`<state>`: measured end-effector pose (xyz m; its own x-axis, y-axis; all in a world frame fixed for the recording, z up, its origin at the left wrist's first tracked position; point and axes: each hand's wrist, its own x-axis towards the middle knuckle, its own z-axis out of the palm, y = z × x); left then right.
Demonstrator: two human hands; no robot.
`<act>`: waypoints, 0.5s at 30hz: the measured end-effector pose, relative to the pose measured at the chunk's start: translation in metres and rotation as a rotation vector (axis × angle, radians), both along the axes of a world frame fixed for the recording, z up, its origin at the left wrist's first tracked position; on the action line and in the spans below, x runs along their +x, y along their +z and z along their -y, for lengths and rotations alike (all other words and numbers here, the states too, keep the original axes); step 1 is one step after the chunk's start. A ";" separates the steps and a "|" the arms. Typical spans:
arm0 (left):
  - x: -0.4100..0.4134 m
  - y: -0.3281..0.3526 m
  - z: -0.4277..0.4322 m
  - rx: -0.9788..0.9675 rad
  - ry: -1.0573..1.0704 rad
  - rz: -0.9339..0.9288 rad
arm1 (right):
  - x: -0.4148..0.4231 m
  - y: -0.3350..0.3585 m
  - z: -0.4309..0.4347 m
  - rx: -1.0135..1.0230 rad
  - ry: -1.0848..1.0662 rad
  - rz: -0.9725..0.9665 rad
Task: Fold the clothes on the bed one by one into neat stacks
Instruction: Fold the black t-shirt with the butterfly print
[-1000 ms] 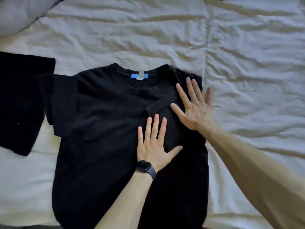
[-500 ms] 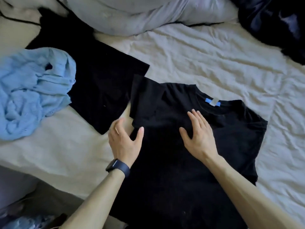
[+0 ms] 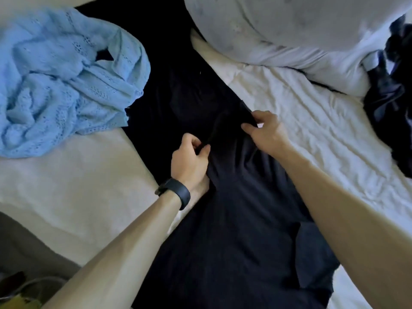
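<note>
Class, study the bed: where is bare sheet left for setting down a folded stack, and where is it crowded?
Two patches of sheet are free: one left, between the blue knit and the black shirt; one right, bordered by the pillow, the dark pile and the right hand. Crowded: the top middle, where blue knit, black cloth and pillow meet.

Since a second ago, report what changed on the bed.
The left hand and right hand, earlier flat on the black T-shirt, now each pinch its fabric, creasing it. The shirt stays on the bed; the blue knit stays crumpled to its left.
</note>
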<state>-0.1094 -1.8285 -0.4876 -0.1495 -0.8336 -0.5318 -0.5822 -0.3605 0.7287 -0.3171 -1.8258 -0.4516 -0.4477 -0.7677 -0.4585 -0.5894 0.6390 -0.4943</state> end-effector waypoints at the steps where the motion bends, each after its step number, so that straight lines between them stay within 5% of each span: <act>1: 0.007 0.002 0.008 -0.060 0.024 -0.021 | 0.006 -0.002 0.006 -0.091 -0.020 0.012; 3: 0.017 -0.002 0.017 -0.072 -0.027 0.003 | 0.017 -0.011 0.014 -0.134 -0.040 0.061; 8: 0.020 -0.021 0.013 0.101 -0.002 0.065 | 0.023 -0.036 0.022 0.115 0.003 0.076; 13: 0.011 -0.004 0.009 0.128 0.078 -0.010 | 0.035 -0.010 0.022 -0.064 -0.027 0.090; 15: 0.008 0.012 -0.004 -0.072 0.057 -0.039 | 0.037 0.013 -0.002 -0.167 -0.084 0.122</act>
<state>-0.1017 -1.8243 -0.4752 -0.1199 -0.8773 -0.4647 -0.5330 -0.3380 0.7757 -0.2797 -1.8240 -0.4382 -0.4622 -0.7998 -0.3829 -0.4672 0.5867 -0.6615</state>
